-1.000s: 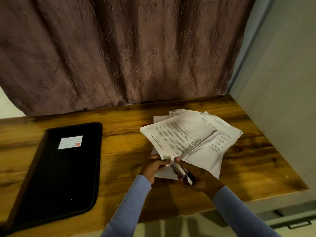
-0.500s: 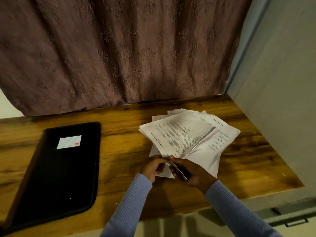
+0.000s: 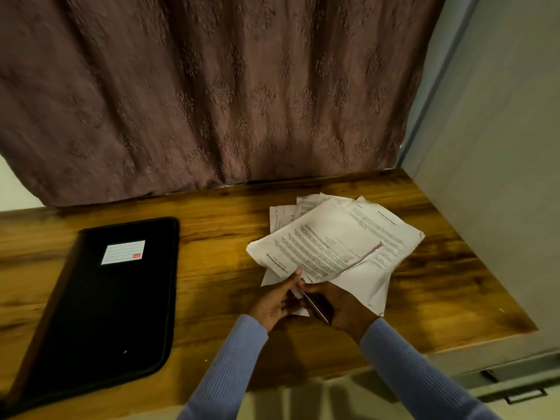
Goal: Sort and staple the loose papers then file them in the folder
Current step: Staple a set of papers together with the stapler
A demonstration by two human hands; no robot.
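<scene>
- Papers (image 3: 330,244): loose fan, centre-right of frame, long axis slanting toward upper right; near corner meets both hands.
- Left hand (image 3: 272,301): pinches that corner.
- Right hand (image 3: 339,307): grips stapler (image 3: 313,307) at the corner.
- Folder (image 3: 100,298): closed, lower left, well apart.

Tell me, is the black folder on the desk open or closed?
Closed: the black folder lies flat with its labelled cover up, no papers inside showing.

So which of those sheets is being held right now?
The top printed sheet, its near corner pinched by the left hand; the other papers lie fanned underneath.
</scene>
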